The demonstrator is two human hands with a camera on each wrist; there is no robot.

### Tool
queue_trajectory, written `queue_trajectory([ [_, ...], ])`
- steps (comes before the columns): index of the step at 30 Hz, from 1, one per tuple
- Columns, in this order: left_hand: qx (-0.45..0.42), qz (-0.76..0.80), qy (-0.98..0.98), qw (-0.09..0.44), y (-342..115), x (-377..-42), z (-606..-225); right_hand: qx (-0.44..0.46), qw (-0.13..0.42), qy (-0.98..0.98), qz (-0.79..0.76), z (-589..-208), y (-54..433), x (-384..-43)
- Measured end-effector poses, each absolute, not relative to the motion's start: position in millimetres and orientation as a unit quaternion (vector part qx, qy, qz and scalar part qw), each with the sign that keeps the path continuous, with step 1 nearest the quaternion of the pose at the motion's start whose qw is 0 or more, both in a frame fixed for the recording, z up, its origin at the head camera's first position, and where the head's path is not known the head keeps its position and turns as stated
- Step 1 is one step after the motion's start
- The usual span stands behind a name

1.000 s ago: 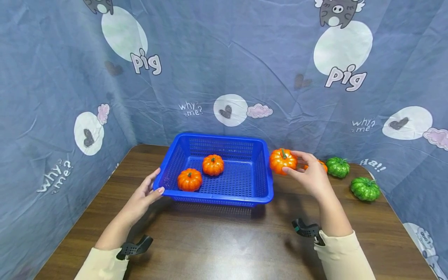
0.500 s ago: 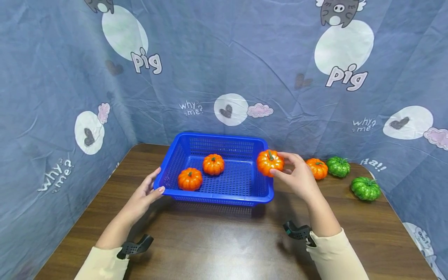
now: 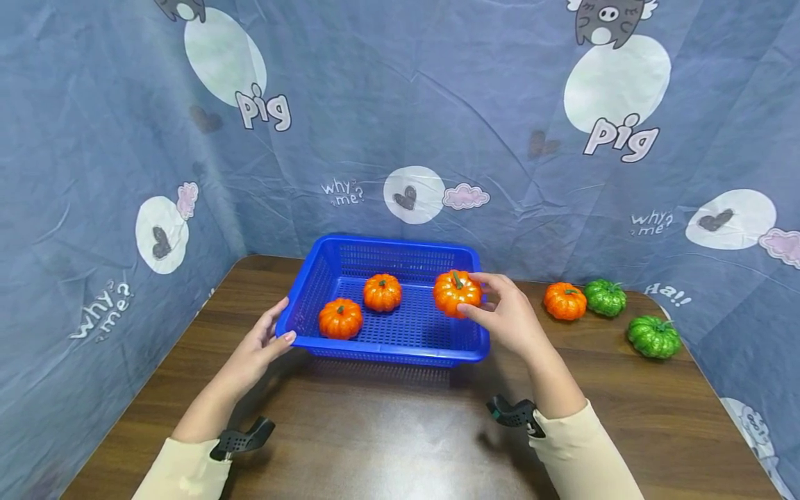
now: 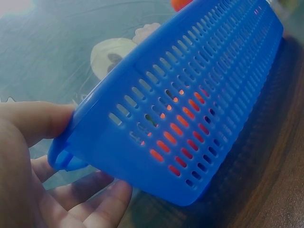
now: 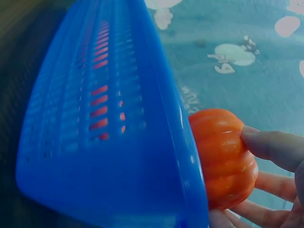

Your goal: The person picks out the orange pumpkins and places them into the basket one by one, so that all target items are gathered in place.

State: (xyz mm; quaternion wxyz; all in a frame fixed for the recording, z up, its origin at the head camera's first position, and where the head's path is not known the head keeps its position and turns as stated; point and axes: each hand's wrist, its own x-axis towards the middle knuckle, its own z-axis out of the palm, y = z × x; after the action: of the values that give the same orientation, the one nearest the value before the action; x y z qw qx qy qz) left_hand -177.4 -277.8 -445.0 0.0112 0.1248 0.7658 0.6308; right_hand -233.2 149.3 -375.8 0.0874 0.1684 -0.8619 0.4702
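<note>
A blue plastic basket (image 3: 400, 353) with slotted walls stands on the table. My left hand (image 3: 253, 354) grips its left end, thumb on the rim and fingers beneath it in the left wrist view. Two small orange pumpkins lie in the basket's left half, a front pumpkin (image 3: 340, 319) and a rear pumpkin (image 3: 382, 292). My right hand (image 3: 509, 316) holds another orange pumpkin (image 3: 456, 294) with a green stem over the basket's right part. In the right wrist view, the basket rim partly hides this held pumpkin (image 5: 223, 156).
To the right of the basket, an orange pumpkin (image 3: 565, 301) sits beside a green pumpkin (image 3: 605, 298). Another green pumpkin (image 3: 653, 337) lies nearer the table's right edge. A blue printed cloth (image 3: 350, 83) hangs behind the wooden table (image 3: 387, 430).
My right hand has carried the pumpkin leftward, from beside the basket to over its right part. The orange pumpkin behind that hand is now uncovered. My left hand stays on the basket.
</note>
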Motion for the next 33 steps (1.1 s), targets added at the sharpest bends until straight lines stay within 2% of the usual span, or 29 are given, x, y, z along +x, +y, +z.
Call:
queue_trajectory([
  [11,0.126,0.632,0.765,0.011,-277,-177,-446,0.194,0.034,-0.855,0.480,-382,119,-240],
  [33,0.123,0.627,0.769,0.010,-278,-176,-446,0.209,-0.044,-0.904,0.369,-400,88,-261],
])
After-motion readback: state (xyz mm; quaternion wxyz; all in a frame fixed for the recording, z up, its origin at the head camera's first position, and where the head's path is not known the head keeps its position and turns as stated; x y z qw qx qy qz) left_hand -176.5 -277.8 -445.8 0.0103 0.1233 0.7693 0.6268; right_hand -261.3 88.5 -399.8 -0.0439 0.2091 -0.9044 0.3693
